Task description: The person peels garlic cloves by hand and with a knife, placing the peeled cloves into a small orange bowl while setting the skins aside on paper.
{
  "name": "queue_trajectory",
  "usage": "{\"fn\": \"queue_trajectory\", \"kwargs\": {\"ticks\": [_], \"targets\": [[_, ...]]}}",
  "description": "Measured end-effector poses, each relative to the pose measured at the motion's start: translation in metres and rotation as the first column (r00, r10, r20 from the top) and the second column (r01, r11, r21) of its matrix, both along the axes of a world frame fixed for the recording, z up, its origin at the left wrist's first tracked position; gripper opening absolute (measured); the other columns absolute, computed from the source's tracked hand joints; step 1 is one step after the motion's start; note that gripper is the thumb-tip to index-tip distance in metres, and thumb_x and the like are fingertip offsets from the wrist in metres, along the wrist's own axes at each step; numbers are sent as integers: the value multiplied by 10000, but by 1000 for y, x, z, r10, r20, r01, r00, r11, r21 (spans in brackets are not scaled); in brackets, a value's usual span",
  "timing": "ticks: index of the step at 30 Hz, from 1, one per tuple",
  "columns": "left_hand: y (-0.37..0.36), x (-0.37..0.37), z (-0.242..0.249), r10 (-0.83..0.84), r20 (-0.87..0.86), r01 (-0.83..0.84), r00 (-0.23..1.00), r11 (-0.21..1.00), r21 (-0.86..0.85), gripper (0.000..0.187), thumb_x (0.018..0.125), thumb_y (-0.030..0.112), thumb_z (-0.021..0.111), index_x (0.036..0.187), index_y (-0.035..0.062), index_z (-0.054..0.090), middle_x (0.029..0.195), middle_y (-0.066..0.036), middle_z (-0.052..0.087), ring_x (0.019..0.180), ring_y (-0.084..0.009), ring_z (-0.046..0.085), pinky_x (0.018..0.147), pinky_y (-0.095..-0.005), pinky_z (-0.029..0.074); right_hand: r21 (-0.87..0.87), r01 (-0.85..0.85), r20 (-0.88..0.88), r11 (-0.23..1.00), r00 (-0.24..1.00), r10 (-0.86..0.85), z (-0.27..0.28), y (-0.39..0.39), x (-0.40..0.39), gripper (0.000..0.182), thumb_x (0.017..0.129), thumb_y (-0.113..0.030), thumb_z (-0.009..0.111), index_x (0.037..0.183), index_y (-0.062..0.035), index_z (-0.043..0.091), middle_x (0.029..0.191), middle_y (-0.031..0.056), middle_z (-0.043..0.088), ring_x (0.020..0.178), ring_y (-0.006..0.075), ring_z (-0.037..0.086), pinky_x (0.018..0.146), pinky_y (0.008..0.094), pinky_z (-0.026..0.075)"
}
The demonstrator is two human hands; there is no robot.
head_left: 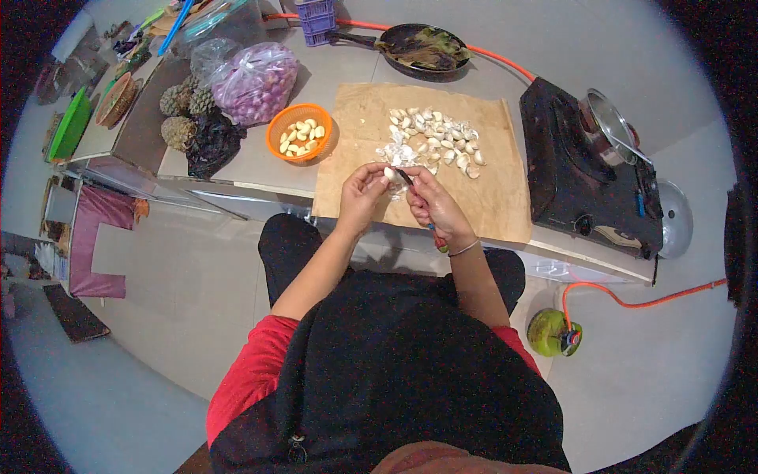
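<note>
My left hand [363, 195] pinches a pale garlic clove [389, 173] over the front part of a brown paper sheet [355, 118]. Held in my right hand [439, 208] is a small knife [405, 177], its dark blade against the clove and its handle end showing below the palm. Just beyond my hands lie papery garlic skins [399, 153]. Several unpeeled cloves [448, 136] are spread over the paper behind them. To the left of the paper, an orange basket [275, 136] holds several peeled cloves [302, 136].
A black stove [553, 162] with a metal pan [609, 118] stands at the right. Behind the paper is a frying pan [426, 73] with leaves. A bag of shallots [257, 85], a black bag [212, 144] and brown knobbly fruits [180, 133] sit at left. A green gas cylinder [545, 332] stands below.
</note>
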State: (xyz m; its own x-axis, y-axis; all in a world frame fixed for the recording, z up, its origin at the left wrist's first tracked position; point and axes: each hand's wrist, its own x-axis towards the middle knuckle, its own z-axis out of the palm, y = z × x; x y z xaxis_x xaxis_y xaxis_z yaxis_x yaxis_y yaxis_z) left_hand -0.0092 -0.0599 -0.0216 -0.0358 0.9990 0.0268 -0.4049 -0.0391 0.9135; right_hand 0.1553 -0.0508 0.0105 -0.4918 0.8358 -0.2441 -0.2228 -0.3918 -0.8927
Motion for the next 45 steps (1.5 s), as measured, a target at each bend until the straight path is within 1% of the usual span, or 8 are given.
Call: {"fn": "queue_trajectory", "kwargs": {"ticks": [4, 9, 18, 27, 31, 34, 40, 45], "targets": [[2, 0, -3, 5, 44, -5, 999, 1000, 4, 249, 865, 0, 559, 1113, -24, 553, 1023, -83, 624, 907, -125, 599, 832, -255, 481, -6, -26, -10, 1000, 1000, 26, 4, -1, 5, 277, 994, -215, 354, 1248, -128, 421, 657, -53, 351, 483, 14, 279, 390, 150, 230], [1, 0, -4, -11, 6, 10, 1000, 999, 43, 253, 863, -4, 556, 1116, -22, 558, 1030, -78, 623, 910, -119, 594, 832, -257, 479, 34, -97, 35, 995, 995, 96, 12, -6, 0, 293, 993, -202, 347, 1270, -136, 415, 655, -60, 339, 489, 12, 262, 394, 149, 219], [1, 0, -6, 4, 12, -4, 1000, 1000, 16, 252, 865, -12, 549, 1117, -18, 543, 1015, -85, 617, 913, -129, 596, 828, -255, 488, 58, 28, 60, 998, 998, -32, 5, -4, 0, 262, 999, -219, 337, 1214, -132, 460, 637, -64, 333, 481, 7, 273, 383, 150, 214], [2, 0, -3, -5, 82, 6, 997, 1000, -20, 259, 866, -17, 551, 1124, -17, 534, 1020, -89, 610, 915, -130, 597, 820, -249, 494, -19, -28, 1, 999, 1000, 28, 13, -6, 4, 276, 995, -217, 350, 1246, -136, 432, 640, -65, 331, 479, 10, 254, 382, 150, 209], [2, 0, -6, -31, 19, 31, 999, 999, -8, 261, 865, -17, 551, 1126, -11, 536, 1021, -81, 606, 908, -131, 597, 810, -246, 497, 43, -69, 32, 997, 997, 67, 13, -5, 0, 280, 997, -217, 348, 1253, -137, 428, 640, -67, 329, 479, 6, 254, 383, 146, 214], [5, -2, -11, -10, 34, 10, 999, 1000, 0, 253, 864, -17, 553, 1116, -5, 534, 1004, -75, 604, 889, -135, 601, 798, -246, 501, 69, -62, 68, 996, 996, 57, 11, -3, -3, 283, 998, -217, 346, 1256, -132, 426, 639, -67, 327, 478, 4, 255, 385, 145, 218], [8, -3, -13, 5, 222, 18, 975, 995, -103, 201, 871, -9, 554, 1070, 7, 528, 977, -75, 603, 863, -134, 604, 756, -228, 514, 55, -74, 47, 996, 996, 72, 10, -5, 2, 286, 998, -213, 347, 1256, -122, 429, 639, -67, 328, 477, 7, 257, 388, 152, 218], [12, -1, -18, 17, 285, 20, 958, 992, -124, 199, 874, 0, 559, 1066, 15, 508, 967, -97, 606, 860, -159, 623, 719, -217, 525, 29, -37, -8, 999, 999, 37, 20, -8, 7, 295, 996, -214, 352, 1264, -121, 433, 640, -65, 330, 480, 12, 259, 392, 158, 213]]}}
